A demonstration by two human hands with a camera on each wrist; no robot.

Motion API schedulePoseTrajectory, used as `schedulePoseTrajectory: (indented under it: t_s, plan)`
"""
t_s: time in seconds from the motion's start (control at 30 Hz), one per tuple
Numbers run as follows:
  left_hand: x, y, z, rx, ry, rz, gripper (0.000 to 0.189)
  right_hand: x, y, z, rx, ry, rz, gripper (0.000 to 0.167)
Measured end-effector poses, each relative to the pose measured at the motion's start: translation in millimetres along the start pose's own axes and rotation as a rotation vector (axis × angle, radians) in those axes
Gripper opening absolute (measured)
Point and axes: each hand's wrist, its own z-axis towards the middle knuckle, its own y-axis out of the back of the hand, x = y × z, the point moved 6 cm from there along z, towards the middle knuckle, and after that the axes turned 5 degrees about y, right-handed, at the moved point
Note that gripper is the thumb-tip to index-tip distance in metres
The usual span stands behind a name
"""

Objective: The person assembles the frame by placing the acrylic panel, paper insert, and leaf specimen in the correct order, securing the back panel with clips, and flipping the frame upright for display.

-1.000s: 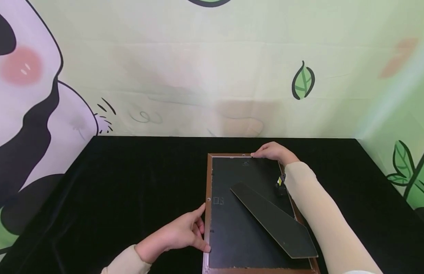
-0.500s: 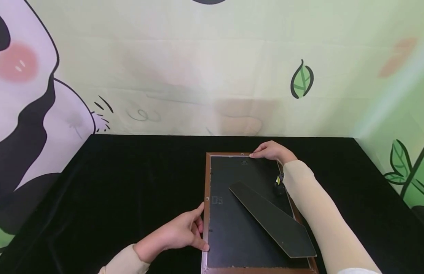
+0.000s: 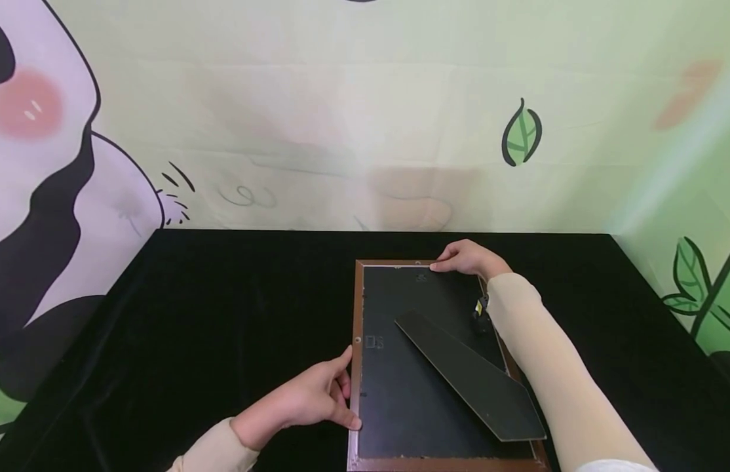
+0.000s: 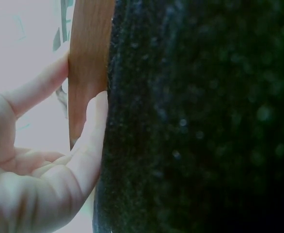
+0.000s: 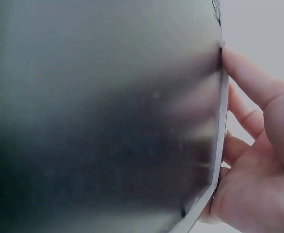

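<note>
A picture frame (image 3: pixel 400 393) with a brown wooden rim lies with its black back board facing up. Its easel stand (image 3: pixel 477 383) slants across the board towards the lower right. My left hand (image 3: pixel 318 396) holds the left rim, thumb low and forefinger higher up; the left wrist view shows the rim's wooden side (image 4: pixel 89 58) between thumb and finger. At the far edge, right of centre, my right hand (image 3: pixel 471 259) pinches the rim. In the right wrist view its fingers (image 5: pixel 241 109) are partly hidden behind the frame's edge. My right sleeve covers part of the right rim.
Black cloth (image 3: pixel 235 295) covers the table under and around the frame. A pale printed backdrop (image 3: pixel 318 118) with a panda and leaves rises behind the table's far edge. A small black device with a yellow label (image 3: pixel 480 314) sits by the right wrist.
Both hands keep their hold on the frame, which stays in place. The whole head view has shifted only slightly.
</note>
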Motion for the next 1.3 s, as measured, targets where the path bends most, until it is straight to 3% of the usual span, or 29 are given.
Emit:
schedulePoseTrajectory:
  t_s: [0.3, 0.67, 0.97, 1.13, 1.3]
  plan:
    - [-1.3, 1.9, -2.9, -0.002, 0.004, 0.011, 0.113, 7.2, -1.9, -0.5, -0.003, 0.044, -0.051, 0.025]
    - [-0.8, -4.2, 8.8, 0.017, 0.014, 0.005, 0.112, -3.2, 3.5, -7.0, 0.015, 0.036, -0.075, 0.029]
    - [0.7, -3.6, 13.4, 0.007, 0.033, 0.023, 0.113, -4.5, 15.1, -18.7, 0.038, 0.095, -0.125, 0.056]
    - [-1.6, -1.1, 12.9, 0.002, 0.033, 0.028, 0.113, 11.9, 27.0, -45.3, 0.001, 0.143, -0.080, 0.065]
    - [-4.0, 0.0, 12.3, 0.000, 0.037, 0.039, 0.113, 31.2, 29.3, -92.9, -0.035, 0.207, -0.052, 0.065]
